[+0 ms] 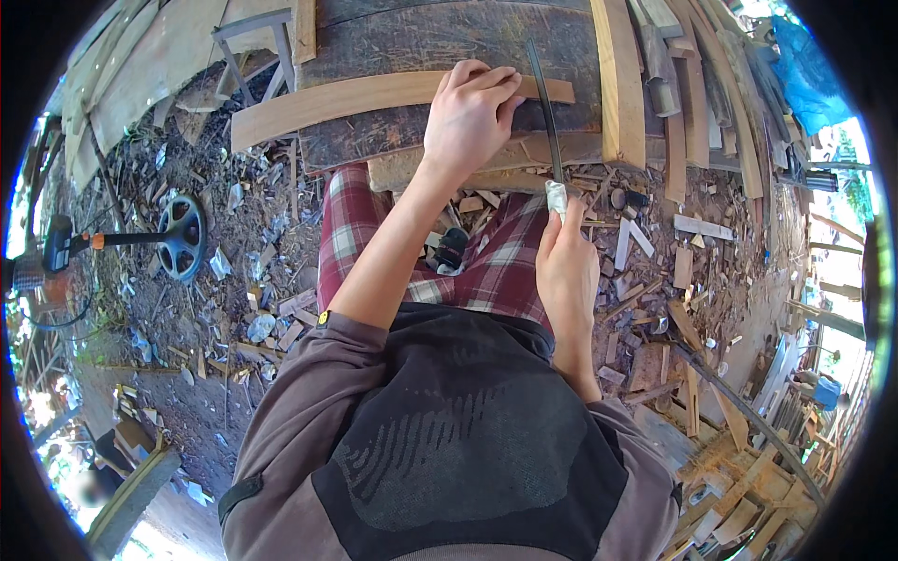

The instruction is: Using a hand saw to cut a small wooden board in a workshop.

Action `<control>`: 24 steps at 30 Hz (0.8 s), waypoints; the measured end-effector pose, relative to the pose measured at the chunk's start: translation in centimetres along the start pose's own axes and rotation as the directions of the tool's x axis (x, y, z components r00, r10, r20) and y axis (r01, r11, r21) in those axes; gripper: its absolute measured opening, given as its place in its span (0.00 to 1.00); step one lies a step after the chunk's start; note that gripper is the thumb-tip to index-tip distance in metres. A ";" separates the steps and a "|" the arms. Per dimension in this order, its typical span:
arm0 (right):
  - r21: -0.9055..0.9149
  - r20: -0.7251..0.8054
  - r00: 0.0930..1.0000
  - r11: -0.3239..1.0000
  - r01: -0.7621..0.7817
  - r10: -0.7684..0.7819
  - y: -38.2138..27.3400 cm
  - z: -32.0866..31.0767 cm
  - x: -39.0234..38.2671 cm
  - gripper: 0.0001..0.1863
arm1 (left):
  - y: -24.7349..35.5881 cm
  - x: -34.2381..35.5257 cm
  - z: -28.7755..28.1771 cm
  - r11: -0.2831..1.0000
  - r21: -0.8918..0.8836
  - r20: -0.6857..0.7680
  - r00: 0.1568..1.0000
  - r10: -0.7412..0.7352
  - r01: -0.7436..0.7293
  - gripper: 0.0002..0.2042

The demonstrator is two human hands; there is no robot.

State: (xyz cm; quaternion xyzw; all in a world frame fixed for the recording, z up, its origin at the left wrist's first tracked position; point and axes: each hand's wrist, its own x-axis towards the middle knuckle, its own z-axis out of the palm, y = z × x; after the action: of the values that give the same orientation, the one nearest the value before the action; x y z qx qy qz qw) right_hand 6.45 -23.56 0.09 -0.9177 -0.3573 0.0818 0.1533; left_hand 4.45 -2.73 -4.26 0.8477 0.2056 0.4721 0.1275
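Fingers (470, 75) of the left hand (468, 117) were clamped on a long, flat wooden strip (337, 108), its face light brown and smooth, near its right end. The strip lay across the tabletop (393, 42), a slab of dark, scuffed and scratched boards, with its left end jutting past the edge. Fingers of the right hand (568, 266) were closed round the crumpled white wrapping (557, 198) at the near end of a thin, straight, dark tool (545, 117). Its slender blade crossed the strip just beside the left hand; whether the two touched, one could not tell. A thick yellowish board (618, 84) with straight edges stood to the right. Below, soft plaid trousers (351, 224) showed maroon and white, and splintered wood scraps (702, 227) littered the rough brown ground (201, 393). A black spoked wheel (181, 237) was at the left.
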 end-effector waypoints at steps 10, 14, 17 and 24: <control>-0.046 -0.063 0.998 0.999 0.022 -0.025 -2.2 -0.3 2.8 0.11 | 0.2 0.0 0.1 1.000 -0.024 -0.008 1.000 0.012 -0.012 0.10; -0.048 -0.023 0.999 0.999 0.023 -0.024 -2.7 -0.6 4.4 0.10 | 0.2 0.1 -0.1 1.000 -0.007 0.004 1.000 0.011 -0.011 0.10; -0.055 -0.012 1.000 0.998 0.024 -0.024 -3.2 -1.0 5.0 0.09 | 0.2 0.2 -0.1 1.000 0.011 0.012 1.000 0.000 0.000 0.11; -0.050 0.044 0.999 0.999 0.014 -0.012 -2.4 -1.3 4.8 0.10 | 0.6 0.0 0.2 1.000 0.010 -0.003 1.000 -0.022 0.022 0.10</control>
State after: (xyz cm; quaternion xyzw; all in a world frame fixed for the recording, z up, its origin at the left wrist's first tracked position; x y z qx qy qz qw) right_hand 8.76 -18.89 1.95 -0.9169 -0.3685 0.0917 0.1231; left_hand 4.78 -3.26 -4.09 0.8453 0.2175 0.4709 0.1282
